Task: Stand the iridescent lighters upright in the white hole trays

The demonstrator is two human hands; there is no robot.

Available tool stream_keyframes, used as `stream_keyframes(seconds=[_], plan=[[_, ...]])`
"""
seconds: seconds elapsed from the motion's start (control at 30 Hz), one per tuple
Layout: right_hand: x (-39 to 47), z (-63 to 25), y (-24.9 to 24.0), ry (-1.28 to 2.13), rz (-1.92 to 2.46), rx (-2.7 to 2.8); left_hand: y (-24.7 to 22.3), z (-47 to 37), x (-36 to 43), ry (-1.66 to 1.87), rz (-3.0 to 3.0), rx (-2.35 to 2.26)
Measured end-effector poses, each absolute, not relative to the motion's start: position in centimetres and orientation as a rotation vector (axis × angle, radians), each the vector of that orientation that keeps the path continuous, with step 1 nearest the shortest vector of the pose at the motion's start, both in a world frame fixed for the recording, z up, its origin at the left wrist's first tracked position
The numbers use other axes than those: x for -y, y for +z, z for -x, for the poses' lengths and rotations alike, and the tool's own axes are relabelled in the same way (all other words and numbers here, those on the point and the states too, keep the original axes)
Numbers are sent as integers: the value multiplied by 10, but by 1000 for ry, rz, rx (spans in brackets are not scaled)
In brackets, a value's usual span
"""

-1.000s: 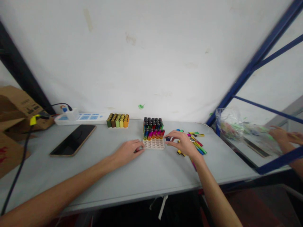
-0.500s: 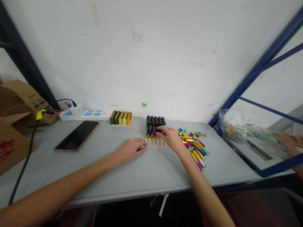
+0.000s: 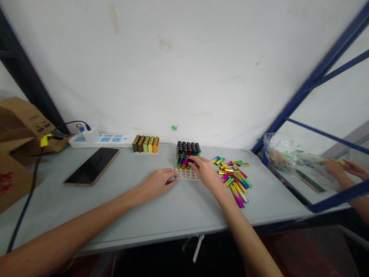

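Observation:
A white tray with holes (image 3: 188, 175) stands on the table, its back rows filled with upright black-topped lighters (image 3: 188, 147). Over its right side my right hand (image 3: 201, 167) pinches a lighter by its dark top, in line with the front row of colourful ones. My left hand (image 3: 163, 180) lies at the tray's left edge, fingers curled round a small dark object too hidden to name. To the right of my right hand, shiny multicoloured sleeves or lighters (image 3: 238, 181) lie in a loose pile.
A second block of gold-topped lighters (image 3: 146, 144) stands back left, beside a power strip (image 3: 111, 139) and a phone (image 3: 92, 166). Cardboard boxes (image 3: 25, 127) are far left. Beyond the blue frame (image 3: 291, 107) at right, another person's hands (image 3: 343, 169) are near plastic bags.
My right hand has shifted slightly down and left at the front row of lighters. The other person's hands have moved left. The whole view has shifted a little.

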State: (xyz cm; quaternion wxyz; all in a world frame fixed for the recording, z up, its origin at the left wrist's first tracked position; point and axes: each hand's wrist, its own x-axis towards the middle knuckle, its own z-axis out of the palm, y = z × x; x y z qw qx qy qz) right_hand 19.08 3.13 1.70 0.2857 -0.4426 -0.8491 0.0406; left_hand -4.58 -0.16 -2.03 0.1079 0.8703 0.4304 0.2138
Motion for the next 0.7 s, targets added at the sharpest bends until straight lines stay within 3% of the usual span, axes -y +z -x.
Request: stream_keyframes(seconds=[0.13, 0.3, 0.47, 0.7], plan=[[-24, -193, 19, -99, 1292, 2286, -20, 46, 1, 633, -2575, -1262], [-39, -244, 18, -11, 1234, 2140, -22, 49, -1, 674, -2571, -1227], [-61, -306, -8, -96, 1510, 2126, -23, 49, -3, 678, -2537, -1228], [-69, -313, -32, 8, 1658, 2275, -22, 48, -3, 702, -2516, -1233]])
